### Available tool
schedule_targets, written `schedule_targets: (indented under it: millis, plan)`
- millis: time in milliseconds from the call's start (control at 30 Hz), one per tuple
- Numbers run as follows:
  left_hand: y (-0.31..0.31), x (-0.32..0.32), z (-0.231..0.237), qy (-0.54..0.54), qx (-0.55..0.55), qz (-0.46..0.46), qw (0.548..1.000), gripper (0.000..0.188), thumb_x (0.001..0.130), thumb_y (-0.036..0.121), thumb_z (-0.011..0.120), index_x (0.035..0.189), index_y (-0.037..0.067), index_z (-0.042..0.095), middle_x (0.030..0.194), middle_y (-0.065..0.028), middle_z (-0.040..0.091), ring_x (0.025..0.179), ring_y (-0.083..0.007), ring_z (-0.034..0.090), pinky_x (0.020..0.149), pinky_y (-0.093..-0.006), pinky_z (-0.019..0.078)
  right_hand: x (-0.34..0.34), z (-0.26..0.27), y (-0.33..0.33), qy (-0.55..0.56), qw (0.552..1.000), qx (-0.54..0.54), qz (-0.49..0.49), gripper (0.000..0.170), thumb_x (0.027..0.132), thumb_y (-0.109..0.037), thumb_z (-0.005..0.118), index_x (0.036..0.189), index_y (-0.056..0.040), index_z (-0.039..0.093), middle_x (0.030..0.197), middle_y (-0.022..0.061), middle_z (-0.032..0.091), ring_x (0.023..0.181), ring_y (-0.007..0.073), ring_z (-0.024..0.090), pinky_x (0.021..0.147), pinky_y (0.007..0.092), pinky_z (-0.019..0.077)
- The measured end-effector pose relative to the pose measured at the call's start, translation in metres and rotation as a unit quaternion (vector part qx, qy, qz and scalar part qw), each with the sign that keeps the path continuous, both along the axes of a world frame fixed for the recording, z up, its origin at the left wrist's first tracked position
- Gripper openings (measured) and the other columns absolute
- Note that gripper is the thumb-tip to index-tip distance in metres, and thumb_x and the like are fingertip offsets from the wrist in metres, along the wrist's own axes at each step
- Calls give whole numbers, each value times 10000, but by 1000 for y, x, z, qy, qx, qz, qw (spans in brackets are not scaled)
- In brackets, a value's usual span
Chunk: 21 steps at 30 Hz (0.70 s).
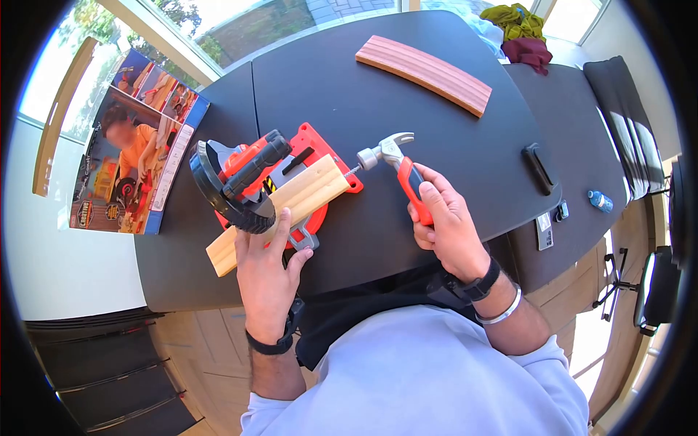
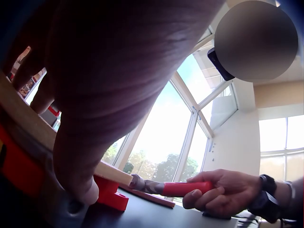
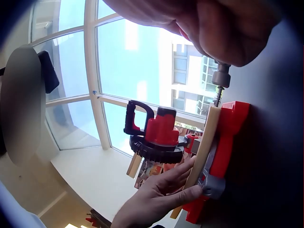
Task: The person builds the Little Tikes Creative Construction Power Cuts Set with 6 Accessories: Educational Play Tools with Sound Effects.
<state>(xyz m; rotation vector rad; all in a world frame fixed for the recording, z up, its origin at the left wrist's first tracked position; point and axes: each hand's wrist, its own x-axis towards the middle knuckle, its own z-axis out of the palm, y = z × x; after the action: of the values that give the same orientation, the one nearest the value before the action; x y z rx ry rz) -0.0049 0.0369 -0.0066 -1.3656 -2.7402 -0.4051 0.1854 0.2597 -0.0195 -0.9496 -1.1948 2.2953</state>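
Note:
A red and black toy miter saw (image 1: 251,171) stands on the dark table with a pale wooden board (image 1: 309,190) lying across its base. My left hand (image 1: 265,280) presses on the board with fairly straight fingers, its thumb at the grey lever (image 3: 213,186) on the saw's near side. My right hand (image 1: 449,225) grips a claw hammer (image 1: 407,174) by its red and black handle. A threaded screw (image 3: 219,96) sticks out of the board's right end, and the hammer's round striking face is right at its outer end.
A reddish-brown plank (image 1: 425,73) lies toward the table's far edge. The printed toy box (image 1: 131,152) stands at the left, beside a curved wooden strip (image 1: 62,116). At the right are a black handle-like object (image 1: 538,169), a blue bottle (image 1: 600,200) and piled clothes (image 1: 518,29).

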Motion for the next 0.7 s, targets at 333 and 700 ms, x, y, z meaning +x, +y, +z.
schedule_targets:
  millis: [333,700]
  plan:
    - [1,1,1,4,3,-4,1000,851,759,316,970,1542,186,663,1528,-158,618,1429,-449,516,1178,-528,483,2,-2,4,-1,1000,-5,13,513,1189,-279,496,1659,-81,436,857,17,555,542,35,376,489,222,298]
    - [1,1,2,8,-10,-10,1000,949,704,454,964,1554,172,649,1545,-170,603,1444,-467,503,1190,-557,462,-1,2,-2,-12,999,17,27,518,1186,-273,514,1658,-75,438,850,1,541,546,30,400,483,218,318]
